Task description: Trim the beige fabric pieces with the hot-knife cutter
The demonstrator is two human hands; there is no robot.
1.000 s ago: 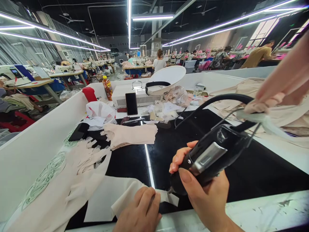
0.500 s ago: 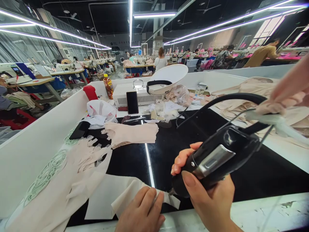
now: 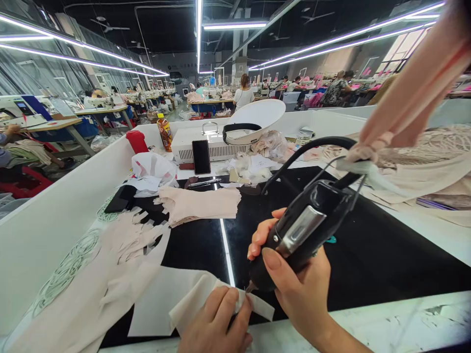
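My right hand (image 3: 294, 287) grips a black hand-held cutting tool (image 3: 305, 225) with a metal plate on its side. Its tip points down at a small piece of beige fabric (image 3: 209, 301) near the front edge of the black table top (image 3: 368, 255). My left hand (image 3: 217, 323) lies on that fabric with fingers pressed down, just left of the tool tip. A black cable (image 3: 312, 147) runs up from the tool, tied with pale cloth strips (image 3: 408, 93).
Cut beige fabric scraps (image 3: 125, 250) and a folded stack (image 3: 202, 203) lie to the left. At the back stand a white machine (image 3: 213, 144), a phone (image 3: 201, 157), a red cup (image 3: 137, 142), a bottle (image 3: 164, 132). White walls (image 3: 55, 220) fence the table. Other people work at far tables.
My right hand and the tool have shifted left and tilted more upright, bringing the tip onto the fabric under my left fingers. The hanging cloth strips swung up at the right.
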